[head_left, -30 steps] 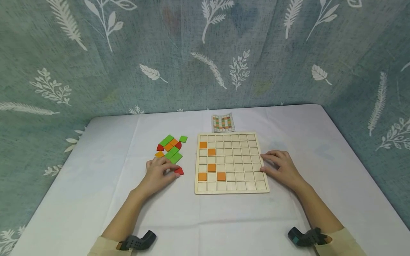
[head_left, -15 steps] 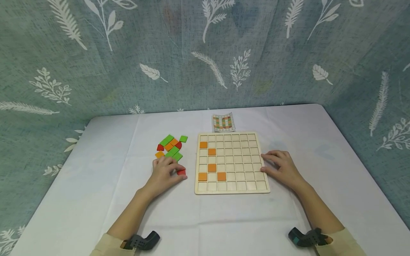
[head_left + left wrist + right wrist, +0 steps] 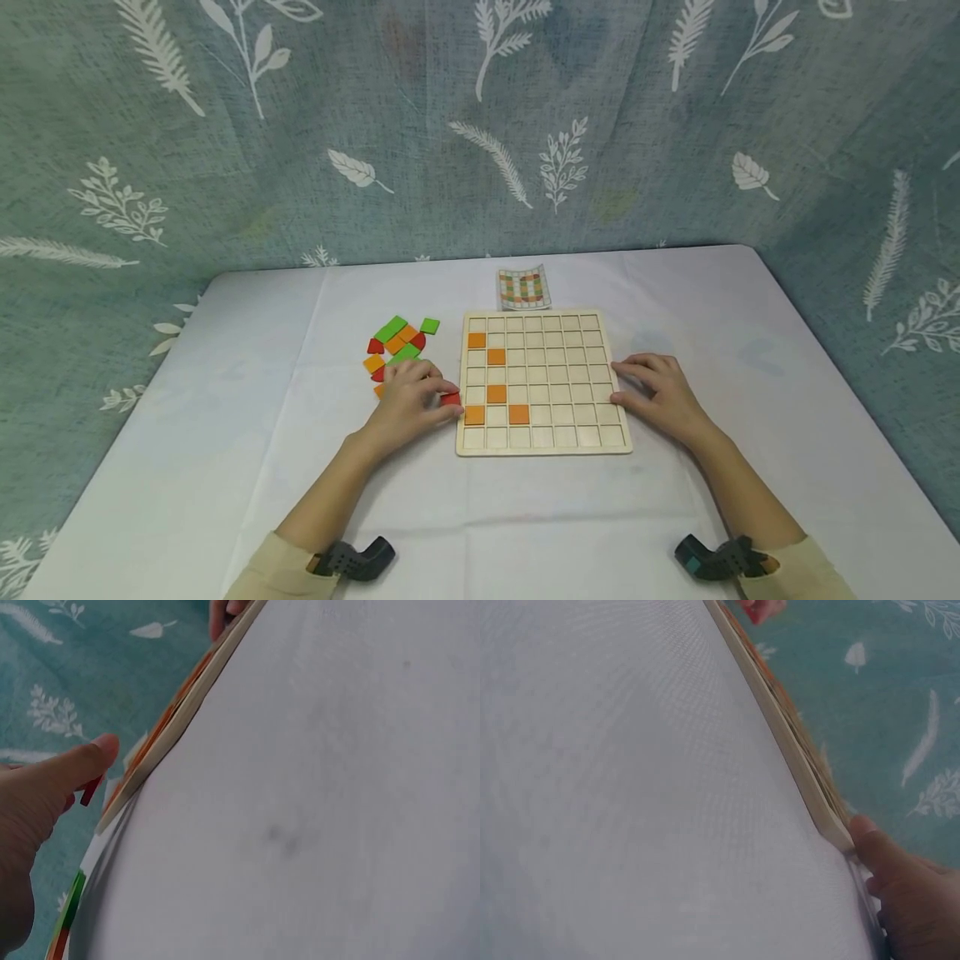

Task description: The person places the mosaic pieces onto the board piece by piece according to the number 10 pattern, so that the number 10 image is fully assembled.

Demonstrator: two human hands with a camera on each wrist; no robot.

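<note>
My left hand (image 3: 411,404) pinches a red tile (image 3: 450,399) between thumb and fingers, just at the left edge of a pale wooden grid board (image 3: 558,413). In the left wrist view the red tile (image 3: 91,790) hangs under the thumb, partly hidden by it. Several orange square tiles (image 3: 497,393) sit in cells on the board's left side. At the board's right edge rests my right hand (image 3: 662,393), its thumb and fingertips touching the rim. The right wrist view shows that thumb (image 3: 877,844) against the board's corner; the other fingers are mostly hidden.
Left of the board lies a loose group of green tiles (image 3: 391,329), orange tiles and red tiles (image 3: 376,346), partly covered by the left hand. Behind the board is a small patterned card (image 3: 522,288). A white cloth (image 3: 540,533) covers the table, and a leaf-patterned curtain hangs behind.
My left hand has picked up the red tile beside the group and carried it right to the board's left edge. The right hand has stayed at the board's right side.
</note>
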